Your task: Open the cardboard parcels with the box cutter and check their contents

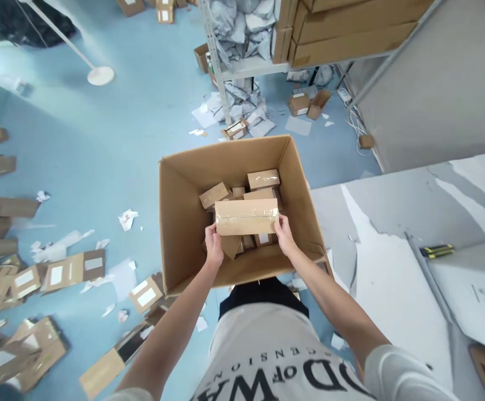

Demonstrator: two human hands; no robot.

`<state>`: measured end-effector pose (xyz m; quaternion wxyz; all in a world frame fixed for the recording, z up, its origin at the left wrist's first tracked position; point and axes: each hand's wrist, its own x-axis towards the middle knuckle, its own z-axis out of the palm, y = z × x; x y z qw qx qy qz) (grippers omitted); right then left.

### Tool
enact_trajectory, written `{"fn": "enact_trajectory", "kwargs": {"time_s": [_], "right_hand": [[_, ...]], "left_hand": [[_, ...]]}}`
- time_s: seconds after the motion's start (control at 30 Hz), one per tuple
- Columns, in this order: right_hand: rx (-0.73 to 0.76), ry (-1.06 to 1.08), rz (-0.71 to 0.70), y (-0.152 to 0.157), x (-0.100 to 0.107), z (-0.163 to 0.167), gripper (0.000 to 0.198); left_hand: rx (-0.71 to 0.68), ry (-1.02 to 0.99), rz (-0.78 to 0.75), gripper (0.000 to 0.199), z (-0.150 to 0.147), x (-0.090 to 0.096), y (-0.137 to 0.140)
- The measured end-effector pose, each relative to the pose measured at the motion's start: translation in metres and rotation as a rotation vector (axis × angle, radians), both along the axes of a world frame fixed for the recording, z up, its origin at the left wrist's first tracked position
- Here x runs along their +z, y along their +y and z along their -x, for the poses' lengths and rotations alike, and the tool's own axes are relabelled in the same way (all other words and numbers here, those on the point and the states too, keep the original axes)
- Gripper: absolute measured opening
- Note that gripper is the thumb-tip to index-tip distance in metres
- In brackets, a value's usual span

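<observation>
Between my two hands is a small cardboard box [246, 216], long and flat, with clear tape along its middle. My left hand [214, 245] grips its left end, and my right hand [284, 234] grips the right end. Both sets of fingers are closed on the box's sides. It is held over the open top of a large carton [184, 223] in front of my body. Inside that carton lie several smaller cardboard boxes, among them a taped one [264, 179] at the back and a tilted one [214, 195] at the left. The held box hides some of them.
Flattened and opened boxes [25, 281] litter the blue floor at left, with paper scraps. A metal rack [254, 68] behind the carton bears grey bags and long cartons [354, 28]. To the right, a table [396, 289] carries a yellow-black cutter [436, 251]. A white stand base [101, 76] is at far left.
</observation>
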<state>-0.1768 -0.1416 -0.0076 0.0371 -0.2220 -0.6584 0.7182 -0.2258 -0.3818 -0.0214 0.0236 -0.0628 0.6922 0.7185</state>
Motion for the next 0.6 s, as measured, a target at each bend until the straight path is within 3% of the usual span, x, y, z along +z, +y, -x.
{"fn": "enact_trajectory", "kwargs": {"time_s": [0.1, 0.23, 0.43, 0.6], "right_hand": [[-0.031, 0.032, 0.027, -0.006, 0.021, -0.048, 0.062], [-0.089, 0.023, 0.014, -0.011, 0.032, -0.091, 0.067], [-0.208, 0.13, 0.012, -0.008, 0.047, -0.13, 0.062], [-0.399, 0.156, -0.052, 0.002, 0.058, -0.162, 0.064]], "left_hand": [[-0.075, 0.045, -0.016, 0.065, -0.03, 0.022, -0.003], [-0.188, 0.111, -0.006, 0.069, -0.05, 0.039, 0.001], [-0.319, 0.167, -0.042, 0.076, -0.056, 0.056, 0.017], [-0.524, 0.189, -0.148, 0.073, -0.052, 0.059, 0.048]]}}
